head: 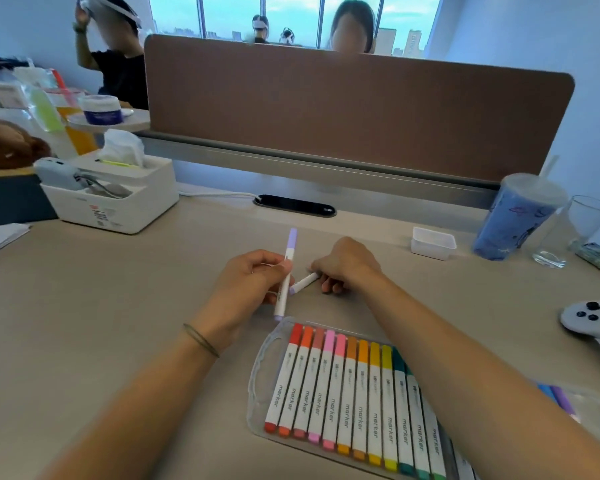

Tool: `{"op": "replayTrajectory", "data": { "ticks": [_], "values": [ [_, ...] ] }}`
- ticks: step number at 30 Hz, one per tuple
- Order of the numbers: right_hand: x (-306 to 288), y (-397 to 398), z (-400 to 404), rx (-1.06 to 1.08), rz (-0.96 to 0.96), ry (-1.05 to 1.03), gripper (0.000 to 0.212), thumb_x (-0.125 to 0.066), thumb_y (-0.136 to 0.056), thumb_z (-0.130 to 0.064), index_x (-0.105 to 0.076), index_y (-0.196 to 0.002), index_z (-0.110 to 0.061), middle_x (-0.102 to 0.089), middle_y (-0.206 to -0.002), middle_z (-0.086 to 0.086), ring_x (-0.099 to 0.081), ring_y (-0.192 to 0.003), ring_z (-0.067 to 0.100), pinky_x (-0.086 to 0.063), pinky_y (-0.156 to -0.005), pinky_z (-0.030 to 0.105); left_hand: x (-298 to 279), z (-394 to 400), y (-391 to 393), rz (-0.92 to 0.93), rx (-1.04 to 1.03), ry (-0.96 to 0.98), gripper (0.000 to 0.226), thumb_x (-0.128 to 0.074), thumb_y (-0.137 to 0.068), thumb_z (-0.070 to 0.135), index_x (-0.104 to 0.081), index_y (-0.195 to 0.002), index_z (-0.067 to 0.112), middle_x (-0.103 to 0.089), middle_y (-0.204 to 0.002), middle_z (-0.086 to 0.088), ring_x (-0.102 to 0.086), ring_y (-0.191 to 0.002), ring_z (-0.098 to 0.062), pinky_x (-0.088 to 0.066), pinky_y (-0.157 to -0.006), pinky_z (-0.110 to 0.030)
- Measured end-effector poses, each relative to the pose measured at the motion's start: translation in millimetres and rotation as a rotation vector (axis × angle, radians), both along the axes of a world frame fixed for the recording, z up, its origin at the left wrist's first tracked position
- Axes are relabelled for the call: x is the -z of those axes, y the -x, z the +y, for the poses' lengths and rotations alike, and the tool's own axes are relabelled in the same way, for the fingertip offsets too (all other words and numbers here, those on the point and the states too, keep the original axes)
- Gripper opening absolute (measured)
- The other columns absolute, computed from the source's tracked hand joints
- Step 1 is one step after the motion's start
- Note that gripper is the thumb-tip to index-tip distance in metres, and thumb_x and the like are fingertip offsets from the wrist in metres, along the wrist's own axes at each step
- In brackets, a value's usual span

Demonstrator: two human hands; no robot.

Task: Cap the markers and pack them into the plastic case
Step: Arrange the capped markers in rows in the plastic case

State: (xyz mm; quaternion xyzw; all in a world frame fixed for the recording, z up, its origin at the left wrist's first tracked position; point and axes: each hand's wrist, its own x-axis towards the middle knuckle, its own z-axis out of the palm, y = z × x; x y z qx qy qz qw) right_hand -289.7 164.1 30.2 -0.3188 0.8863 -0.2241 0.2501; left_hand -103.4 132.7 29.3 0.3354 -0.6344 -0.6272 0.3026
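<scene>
My left hand (253,282) grips a white marker with a lilac cap (287,271), held nearly upright above the desk. My right hand (347,265) rests knuckles-up on the desk and pinches a second white marker (303,282) lying flat, its purple end pointing at the left hand. In front of both hands lies the clear plastic case (262,362) with a moulded handle. It holds a row of several capped markers (347,389), running from red through orange, pink and yellow to green. My right forearm hides the case's right part.
A white tissue organiser (118,195) stands at the back left and a small white tray (433,242) at the back right. A blue lidded cup (515,216), a glass (565,233) and a white game controller (593,320) sit at the right. A brown partition (343,109) closes the desk's far side; people sit behind it.
</scene>
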Motion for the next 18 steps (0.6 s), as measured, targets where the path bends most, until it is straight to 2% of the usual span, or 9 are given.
{"op": "replayTrajectory", "data": {
  "ticks": [3,5,8,12,18],
  "values": [
    [-2,3,1,0.042,-0.145,0.019,0.024,-0.068,-0.087,-0.022,-0.074,-0.073,-0.004,-0.076,-0.066,0.008,-0.057,-0.047,0.017,-0.048,-0.053,0.025,-3,5,1,0.024,0.019,-0.03,0.01,-0.065,-0.095,0.015,-0.07,-0.1,0.008,-0.073,-0.071,-0.002,-0.067,-0.06,-0.008,-0.05,-0.054,-0.017],
    [-2,5,5,0.072,-0.181,0.081,0.022,-0.064,-0.083,-0.018,-0.072,-0.073,-0.001,-0.074,-0.063,0.011,-0.056,-0.044,0.019,-0.045,-0.048,0.022,-5,10,4,0.035,0.048,-0.034,0.013,-0.064,-0.096,0.013,-0.07,-0.106,0.009,-0.073,-0.07,-0.002,-0.068,-0.063,-0.009,-0.051,-0.057,-0.019],
    [-10,10,23,0.113,-0.212,0.217,0.025,-0.058,-0.08,-0.019,-0.071,-0.076,0.003,-0.069,-0.057,0.013,-0.056,-0.043,0.023,-0.045,-0.047,0.023,-9,19,10,0.032,0.11,-0.029,0.022,-0.064,-0.095,0.011,-0.068,-0.117,0.013,-0.074,-0.073,-0.006,-0.068,-0.068,-0.014,-0.055,-0.064,-0.025],
    [-34,15,75,0.084,-0.207,0.258,0.026,-0.056,-0.089,-0.021,-0.071,-0.088,-0.001,-0.071,-0.065,0.009,-0.065,-0.05,0.019,-0.047,-0.045,0.019,-22,40,22,-0.011,0.209,0.01,0.039,-0.068,-0.092,0.008,-0.061,-0.128,0.021,-0.076,-0.085,-0.016,-0.073,-0.079,-0.029,-0.061,-0.07,-0.03],
    [-51,35,173,0.059,-0.224,0.268,0.021,-0.061,-0.091,-0.019,-0.08,-0.092,-0.011,-0.071,-0.071,0.004,-0.065,-0.056,0.012,-0.055,-0.057,0.023,-31,89,56,-0.103,0.395,0.104,0.065,-0.072,-0.088,0.006,-0.046,-0.143,0.029,-0.076,-0.085,-0.014,-0.074,-0.08,-0.031,-0.061,-0.076,-0.036]
  ]
}}
